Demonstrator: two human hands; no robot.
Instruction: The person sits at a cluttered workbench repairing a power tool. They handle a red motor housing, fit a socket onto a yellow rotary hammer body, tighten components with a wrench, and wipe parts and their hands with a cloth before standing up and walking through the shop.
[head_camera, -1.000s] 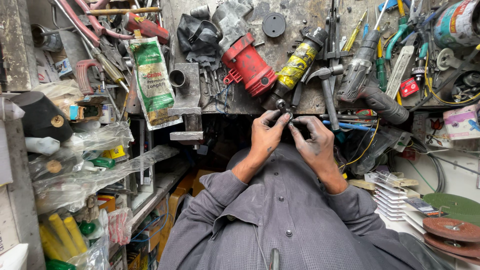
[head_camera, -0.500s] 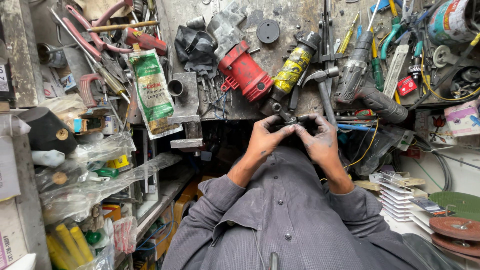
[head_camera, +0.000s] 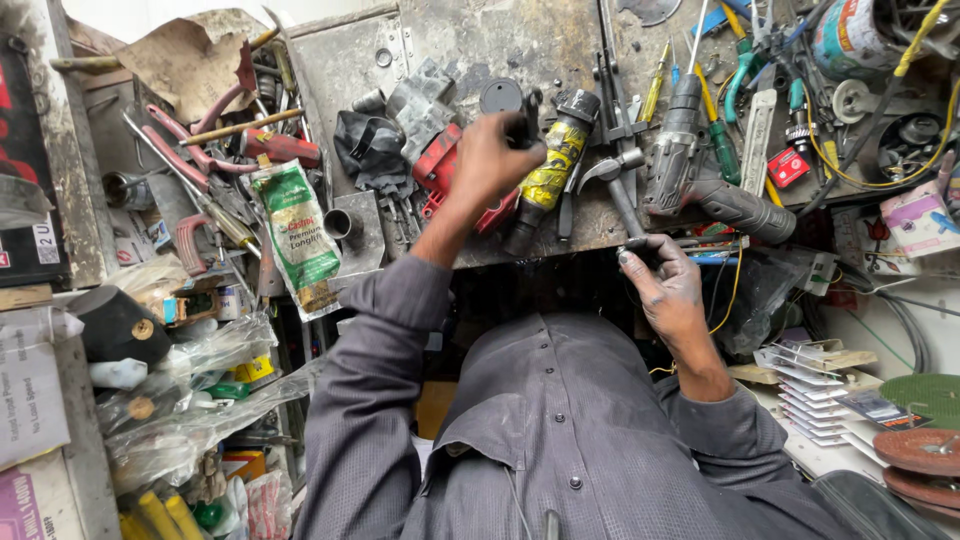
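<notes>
The cluttered metal surface (head_camera: 450, 50) fills the upper half of the view, strewn with power tools and hand tools, and the person in a grey shirt (head_camera: 560, 430) sits below it at six o'clock. To the right, at about two o'clock from the middle, a grey cordless drill (head_camera: 690, 170) lies on its side, with a hammer (head_camera: 615, 185) just beside it at its nine o'clock. A yellow and black angle grinder (head_camera: 548, 175) lies tilted near the middle of the surface, and a red power tool (head_camera: 445, 165) shows partly under the left forearm at the grinder's nine o'clock. Further left, at nine o'clock, lies a green and white pouch (head_camera: 297, 235), with red-handled pliers (head_camera: 190, 150) above it at eleven o'clock. The left hand (head_camera: 492, 158) is raised over the surface, its fingers curled around a small dark part (head_camera: 525, 125) at the grinder's top end. The right hand (head_camera: 668, 290) sits lower, at the surface's front edge at four o'clock from the grinder, fingers pinched on a small black piece (head_camera: 636, 250) that is too small to tell further.
</notes>
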